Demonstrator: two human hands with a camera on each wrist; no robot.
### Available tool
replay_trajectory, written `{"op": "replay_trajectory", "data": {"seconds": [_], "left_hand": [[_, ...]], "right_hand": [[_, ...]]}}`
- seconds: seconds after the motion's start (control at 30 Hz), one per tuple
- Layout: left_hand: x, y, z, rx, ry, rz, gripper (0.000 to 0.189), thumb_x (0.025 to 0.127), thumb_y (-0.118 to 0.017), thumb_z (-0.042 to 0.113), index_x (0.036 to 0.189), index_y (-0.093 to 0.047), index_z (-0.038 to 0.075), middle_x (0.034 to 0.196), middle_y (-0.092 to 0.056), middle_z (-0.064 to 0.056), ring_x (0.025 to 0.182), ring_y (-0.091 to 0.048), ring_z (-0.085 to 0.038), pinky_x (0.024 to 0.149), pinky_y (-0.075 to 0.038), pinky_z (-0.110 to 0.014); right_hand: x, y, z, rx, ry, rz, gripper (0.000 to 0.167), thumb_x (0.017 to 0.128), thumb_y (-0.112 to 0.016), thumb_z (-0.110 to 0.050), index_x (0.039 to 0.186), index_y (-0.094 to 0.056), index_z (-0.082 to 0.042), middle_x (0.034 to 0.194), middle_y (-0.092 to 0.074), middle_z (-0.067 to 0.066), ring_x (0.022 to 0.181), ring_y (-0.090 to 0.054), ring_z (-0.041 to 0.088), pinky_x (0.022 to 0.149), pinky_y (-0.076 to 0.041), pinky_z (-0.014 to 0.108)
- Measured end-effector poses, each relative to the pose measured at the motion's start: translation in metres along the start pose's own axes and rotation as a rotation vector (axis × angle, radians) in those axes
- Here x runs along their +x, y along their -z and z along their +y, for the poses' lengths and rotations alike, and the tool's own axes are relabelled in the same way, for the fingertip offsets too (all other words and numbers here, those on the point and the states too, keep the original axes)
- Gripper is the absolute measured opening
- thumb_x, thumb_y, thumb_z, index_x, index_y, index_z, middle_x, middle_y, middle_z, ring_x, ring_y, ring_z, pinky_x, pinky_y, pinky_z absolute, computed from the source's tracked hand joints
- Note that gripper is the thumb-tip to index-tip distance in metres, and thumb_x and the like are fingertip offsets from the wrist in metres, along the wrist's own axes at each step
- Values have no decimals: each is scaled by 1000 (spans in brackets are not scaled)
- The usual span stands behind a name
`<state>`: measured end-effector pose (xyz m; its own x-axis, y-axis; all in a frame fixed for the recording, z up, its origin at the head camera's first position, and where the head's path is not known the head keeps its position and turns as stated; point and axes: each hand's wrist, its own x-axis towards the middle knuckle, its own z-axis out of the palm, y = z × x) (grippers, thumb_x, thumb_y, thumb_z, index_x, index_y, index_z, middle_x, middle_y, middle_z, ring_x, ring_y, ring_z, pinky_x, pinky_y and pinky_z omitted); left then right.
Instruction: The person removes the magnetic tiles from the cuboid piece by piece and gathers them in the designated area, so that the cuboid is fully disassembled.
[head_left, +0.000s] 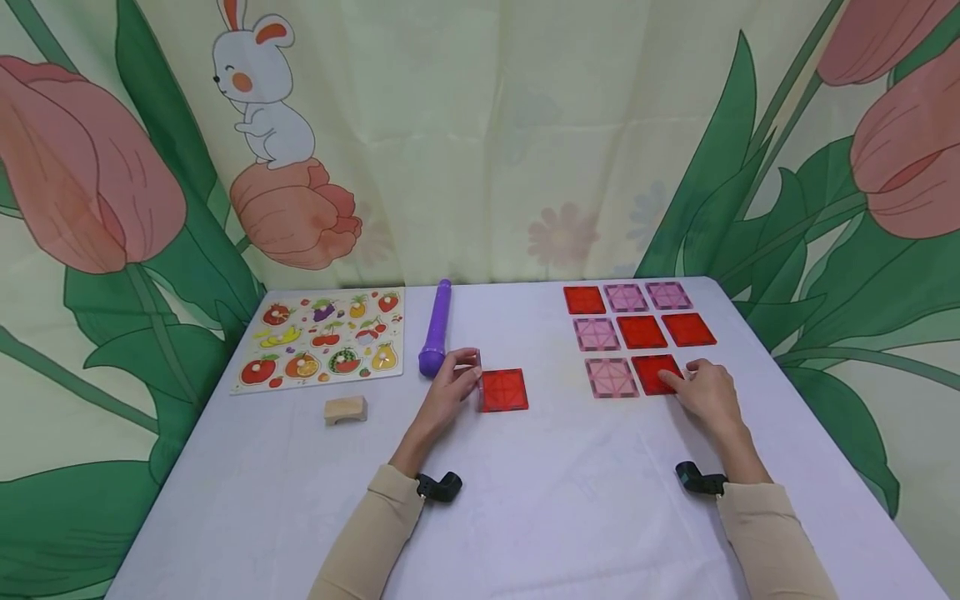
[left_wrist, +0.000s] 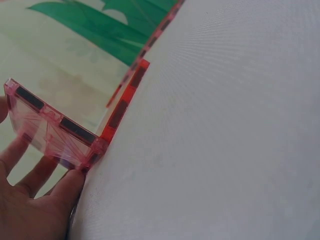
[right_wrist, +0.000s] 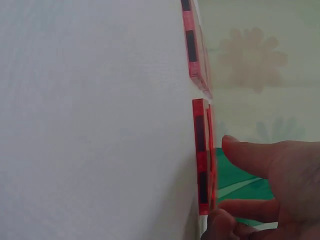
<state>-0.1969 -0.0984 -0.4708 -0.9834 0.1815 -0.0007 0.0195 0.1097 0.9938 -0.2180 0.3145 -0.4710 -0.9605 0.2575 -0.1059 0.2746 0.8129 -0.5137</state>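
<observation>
My left hand pinches a clear pink magnetic tile by its edges, tilted up on its side. The tile's lower corner meets or nearly meets a red magnetic tile lying flat on the table. On the right, my right hand is at the near right red tile of a block of flat tiles. In the right wrist view its thumb hovers just above that tile, while the other fingertips are beside the tile's edge. A pink tile lies left of it.
Behind these lie more tiles in rows, red and pink. A purple microphone-shaped toy lies beyond my left hand. Farther left are a fruit picture board and a small wooden arch block. A printed curtain hangs behind the table.
</observation>
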Motion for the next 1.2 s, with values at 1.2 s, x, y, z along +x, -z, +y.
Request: {"op": "replay_trajectory", "data": {"seconds": [1.2], "left_hand": [[16,4,-33,-2,2,1,50,102,-54,33,146,-43,15,140,-48,-6,124,-54,-24,107,-51,-46]], "right_hand": [[-15,-4,-113,169,196,-91,88,87,-75,-44,151,-35,1,138,-46,27,127,-45,42,96,-55,55]]}}
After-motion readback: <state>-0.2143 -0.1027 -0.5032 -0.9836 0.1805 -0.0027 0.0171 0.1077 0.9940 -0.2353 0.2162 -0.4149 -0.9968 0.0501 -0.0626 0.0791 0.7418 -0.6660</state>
